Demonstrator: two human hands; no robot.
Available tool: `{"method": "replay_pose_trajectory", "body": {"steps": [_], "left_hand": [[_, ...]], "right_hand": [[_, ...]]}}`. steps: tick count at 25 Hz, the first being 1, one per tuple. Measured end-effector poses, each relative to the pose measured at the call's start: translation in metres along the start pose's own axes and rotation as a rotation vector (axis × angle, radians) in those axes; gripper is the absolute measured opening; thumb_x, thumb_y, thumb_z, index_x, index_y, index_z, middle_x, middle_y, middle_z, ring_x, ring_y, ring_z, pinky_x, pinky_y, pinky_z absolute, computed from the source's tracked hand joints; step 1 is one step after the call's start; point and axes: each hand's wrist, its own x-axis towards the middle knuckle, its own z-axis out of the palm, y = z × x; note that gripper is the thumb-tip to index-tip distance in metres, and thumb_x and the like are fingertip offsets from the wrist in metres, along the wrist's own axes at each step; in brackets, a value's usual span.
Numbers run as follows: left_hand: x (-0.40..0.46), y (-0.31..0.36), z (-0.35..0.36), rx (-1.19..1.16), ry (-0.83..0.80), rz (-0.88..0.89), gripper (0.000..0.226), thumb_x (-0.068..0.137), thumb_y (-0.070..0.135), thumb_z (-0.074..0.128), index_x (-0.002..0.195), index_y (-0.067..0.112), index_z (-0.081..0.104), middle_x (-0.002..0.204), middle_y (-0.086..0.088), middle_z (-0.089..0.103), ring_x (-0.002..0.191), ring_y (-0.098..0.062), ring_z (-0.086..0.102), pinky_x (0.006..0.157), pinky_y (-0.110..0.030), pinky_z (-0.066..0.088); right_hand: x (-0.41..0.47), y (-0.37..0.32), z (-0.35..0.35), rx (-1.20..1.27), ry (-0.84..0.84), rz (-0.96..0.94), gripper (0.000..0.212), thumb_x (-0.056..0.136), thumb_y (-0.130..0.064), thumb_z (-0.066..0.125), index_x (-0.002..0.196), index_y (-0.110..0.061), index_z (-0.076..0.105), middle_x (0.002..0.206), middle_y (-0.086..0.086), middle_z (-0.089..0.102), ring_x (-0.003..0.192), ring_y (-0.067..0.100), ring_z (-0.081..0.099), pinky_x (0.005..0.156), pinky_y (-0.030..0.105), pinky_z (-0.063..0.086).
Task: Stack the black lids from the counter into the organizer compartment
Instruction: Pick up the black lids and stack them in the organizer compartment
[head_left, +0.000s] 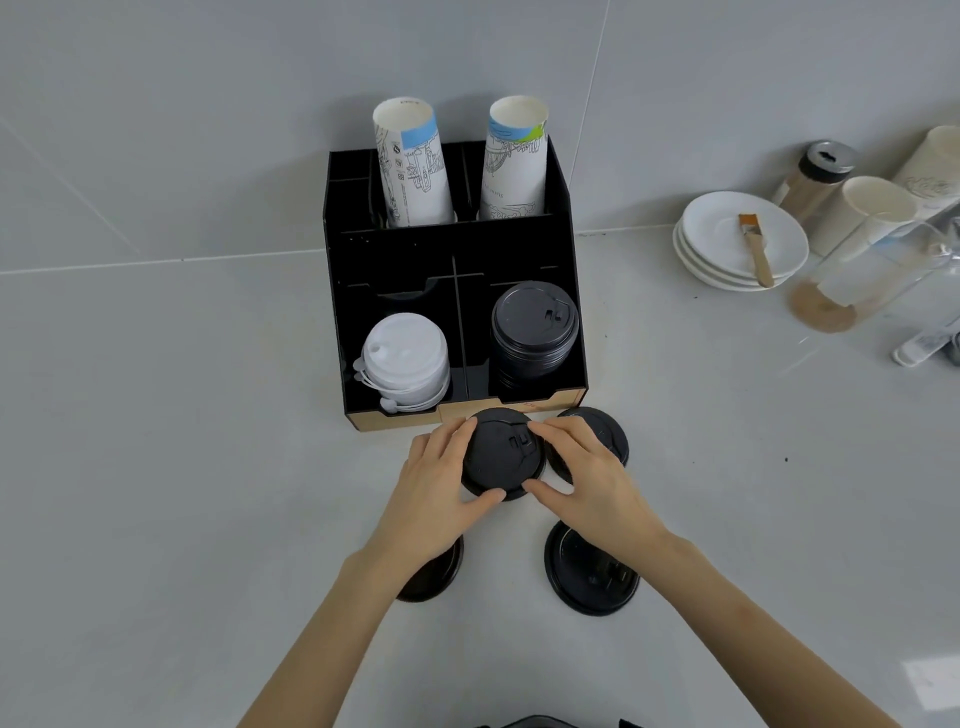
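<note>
A black lid (500, 454) sits just in front of the black organizer (566, 208), gripped from both sides by my left hand (436, 483) and my right hand (587, 473). Three more black lids lie on the counter: one (602, 426) partly behind my right hand, one (434, 574) half hidden under my left wrist, one (592, 574) below my right wrist. The organizer's front right compartment holds a stack of black lids (534, 327). Its front left compartment holds white lids (405, 358).
Two stacks of paper cups (410, 161) stand in the organizer's back row. At the right are stacked white saucers (727, 249) with a small brush (754, 249), a shaker jar (815, 171), paper cups and a clear pitcher (872, 270). The wall stands close behind.
</note>
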Motion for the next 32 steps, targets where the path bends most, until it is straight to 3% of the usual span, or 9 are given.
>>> {"method": "replay_pose_trajectory", "body": {"steps": [2,6,10,15,18,22,32], "left_hand": [[0.001,0.005,-0.006,0.008,0.016,0.047,0.074,0.080,0.033,0.061,0.138,0.017,0.017,0.148,0.000,0.024,0.133,-0.019,0.021,0.110,-0.028,0.020],[0.011,0.018,-0.020,0.001,0.056,0.086,0.076,0.080,0.033,0.061,0.138,0.017,0.016,0.148,-0.001,0.024,0.135,-0.017,0.018,0.111,-0.028,0.019],[0.023,0.031,-0.035,-0.052,0.124,0.116,0.074,0.079,0.029,0.063,0.137,0.017,0.019,0.144,-0.004,0.027,0.132,-0.018,0.024,0.105,-0.025,0.023],[0.051,0.042,-0.050,-0.097,0.139,0.148,0.071,0.078,0.023,0.065,0.135,0.013,0.025,0.141,-0.007,0.031,0.129,-0.019,0.031,0.101,-0.021,0.024],[0.072,0.043,-0.057,-0.075,0.149,0.181,0.066,0.078,0.022,0.066,0.133,0.012,0.031,0.140,-0.006,0.034,0.129,-0.020,0.031,0.101,-0.022,0.026],[0.098,0.044,-0.063,-0.014,0.090,0.183,0.066,0.079,0.024,0.064,0.134,0.013,0.029,0.145,-0.004,0.031,0.131,-0.022,0.024,0.106,-0.030,0.025],[0.131,0.031,-0.054,0.115,-0.082,0.200,0.066,0.083,0.023,0.059,0.137,0.012,0.024,0.151,-0.006,0.023,0.137,-0.026,0.022,0.113,-0.035,0.019]], "right_hand": [[0.001,-0.002,-0.007,0.020,0.034,-0.026,0.051,0.078,-0.017,0.066,0.124,-0.011,0.045,0.124,0.007,0.048,0.111,0.009,0.044,0.091,0.001,0.028],[0.007,-0.008,-0.022,0.039,0.118,-0.046,0.048,0.078,-0.017,0.066,0.123,-0.012,0.047,0.127,0.004,0.049,0.114,0.012,0.048,0.095,0.011,0.031],[0.016,-0.013,-0.038,0.080,0.212,-0.066,0.046,0.077,-0.014,0.068,0.119,-0.012,0.051,0.125,0.005,0.052,0.106,0.002,0.047,0.088,-0.006,0.028],[0.037,-0.018,-0.056,0.082,0.273,-0.047,0.043,0.077,-0.013,0.067,0.117,-0.010,0.052,0.126,0.007,0.051,0.103,0.006,0.053,0.084,-0.011,0.024],[0.054,-0.016,-0.063,0.065,0.309,-0.031,0.042,0.078,-0.014,0.067,0.117,-0.010,0.052,0.125,0.007,0.051,0.108,0.008,0.047,0.086,-0.008,0.025],[0.071,-0.014,-0.065,0.051,0.335,0.035,0.042,0.079,-0.014,0.065,0.118,-0.010,0.050,0.124,0.008,0.050,0.111,0.018,0.050,0.088,0.012,0.031],[0.087,0.000,-0.047,0.041,0.297,0.163,0.048,0.080,-0.017,0.064,0.123,-0.012,0.045,0.123,0.012,0.043,0.114,0.026,0.045,0.089,0.024,0.036]]}}
